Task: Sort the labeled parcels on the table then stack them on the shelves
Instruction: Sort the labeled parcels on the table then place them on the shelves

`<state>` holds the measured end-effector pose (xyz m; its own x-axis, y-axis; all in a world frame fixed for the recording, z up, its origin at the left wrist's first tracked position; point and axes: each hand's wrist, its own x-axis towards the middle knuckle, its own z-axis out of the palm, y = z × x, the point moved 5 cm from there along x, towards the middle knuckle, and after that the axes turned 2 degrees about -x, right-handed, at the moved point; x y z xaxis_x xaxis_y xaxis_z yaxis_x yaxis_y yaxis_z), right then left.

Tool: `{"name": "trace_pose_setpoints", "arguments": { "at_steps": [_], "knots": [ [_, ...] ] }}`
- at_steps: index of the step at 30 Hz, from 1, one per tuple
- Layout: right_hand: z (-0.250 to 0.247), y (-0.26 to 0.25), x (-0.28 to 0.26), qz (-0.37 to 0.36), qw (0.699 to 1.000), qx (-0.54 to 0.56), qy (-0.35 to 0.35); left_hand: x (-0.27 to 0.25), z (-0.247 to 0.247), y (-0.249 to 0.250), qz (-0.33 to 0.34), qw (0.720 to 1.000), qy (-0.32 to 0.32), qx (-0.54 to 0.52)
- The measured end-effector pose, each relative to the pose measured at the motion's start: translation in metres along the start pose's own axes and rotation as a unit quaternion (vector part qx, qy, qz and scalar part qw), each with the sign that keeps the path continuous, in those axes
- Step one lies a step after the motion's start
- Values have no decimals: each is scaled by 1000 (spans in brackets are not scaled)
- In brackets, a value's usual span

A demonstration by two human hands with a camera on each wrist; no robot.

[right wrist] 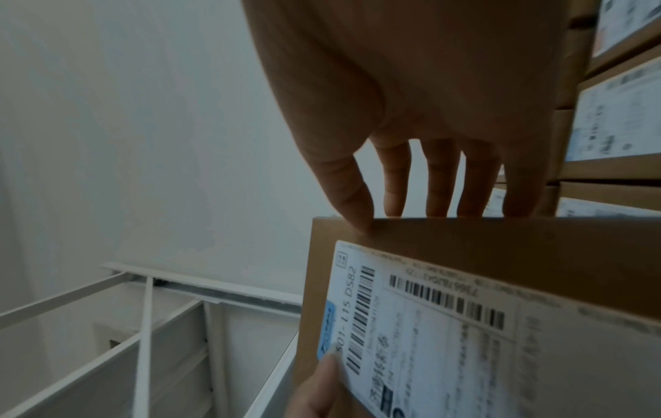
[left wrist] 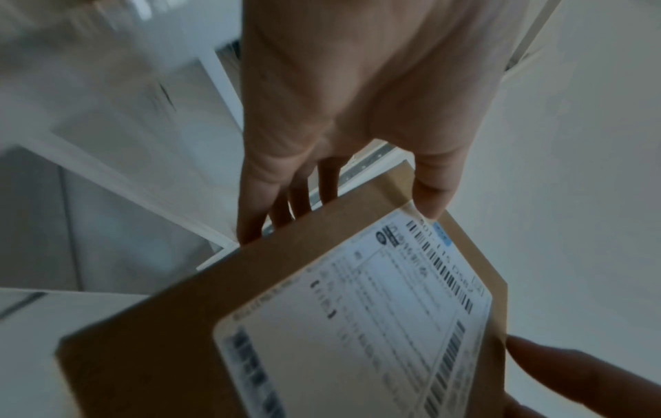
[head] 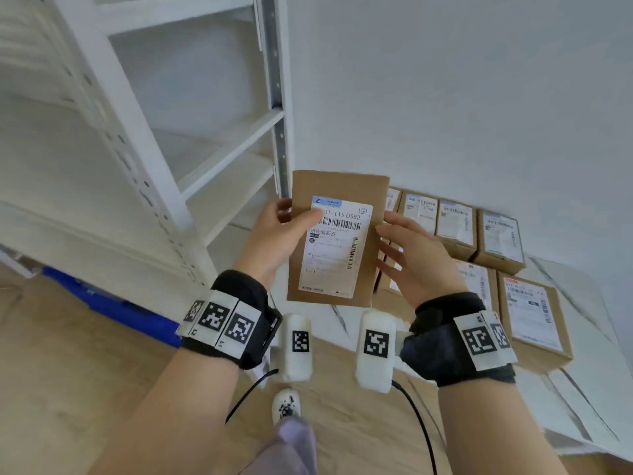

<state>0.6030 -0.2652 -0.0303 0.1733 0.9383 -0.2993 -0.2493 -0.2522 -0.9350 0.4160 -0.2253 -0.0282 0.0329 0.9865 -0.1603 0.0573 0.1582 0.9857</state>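
I hold a flat brown parcel (head: pixel 337 255) with a white barcode label upright in front of me. My left hand (head: pixel 287 217) grips its left edge, thumb on the label and fingers behind. My right hand (head: pixel 404 248) touches the right edge with straight, spread fingers. In the left wrist view the parcel (left wrist: pixel 322 325) lies under my left hand (left wrist: pixel 329 175). The right wrist view shows my right hand (right wrist: pixel 422 183) with its thumb tip on the face of the parcel (right wrist: pixel 500 249) and its fingers reaching behind it. Several more labelled parcels (head: pixel 455 228) lie in rows on the white marble table (head: pixel 582 399) at the right.
White metal shelves (head: pixel 233 145) stand to the left against the wall, their visible boards bare. A blue bin (head: pixel 113 306) sits on the wooden floor under them. The table's parcels (right wrist: pixel 615 113) show beside my right hand. Cables hang from both wrists.
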Motion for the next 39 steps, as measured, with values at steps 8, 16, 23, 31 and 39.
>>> {"name": "trace_pose_setpoints", "arguments": {
  "at_steps": [8,16,23,31,39],
  "knots": [
    [53,29,-50,9,996,5,-90,-92,-67,-13,-23,996,81,40],
    [167,60,-80,27,979,-37,-200,-145,-181,-24,-37,979,201,0],
    [284,89,-89,38,964,-82,-248,-152,-298,-41,-34,970,242,-2],
    [453,119,-80,39,958,-110,-262,-128,-460,-53,-30,965,257,-32],
    [599,145,-75,46,959,-92,-263,-102,-605,-40,-15,964,263,-19]
  ]
}}
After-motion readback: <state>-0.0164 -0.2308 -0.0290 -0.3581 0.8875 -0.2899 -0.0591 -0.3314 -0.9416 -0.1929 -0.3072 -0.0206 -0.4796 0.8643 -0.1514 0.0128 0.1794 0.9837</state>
